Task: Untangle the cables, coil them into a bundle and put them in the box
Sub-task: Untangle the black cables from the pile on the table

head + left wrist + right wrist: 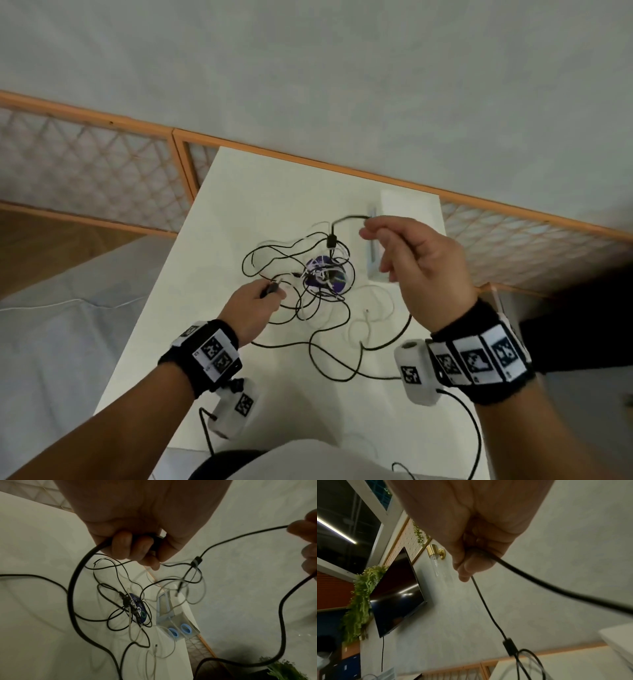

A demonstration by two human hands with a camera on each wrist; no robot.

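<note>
A tangle of thin black and white cables (318, 291) lies mid-table over a round purple disc (323, 274) (137, 608). My left hand (270, 291) (142, 550) sits low at the tangle's left and grips a black plug and its cable. My right hand (373, 236) (467, 566) is raised at the right and pinches a black cable that runs down to a small junction block (331, 241) (196, 561) (509, 647). A white cable's loose end (367, 311) (155, 647) lies nearer me. The pale box (400, 205) (178, 620) stands at the back right, partly behind my right hand.
The white table (239, 205) is narrow, with its left edge near the tangle. A wooden lattice rail (102, 164) runs behind it. Black leads from the wrist cameras (472, 428) trail at the near edge. A wall screen (397, 595) and plants (358, 601) show in the right wrist view.
</note>
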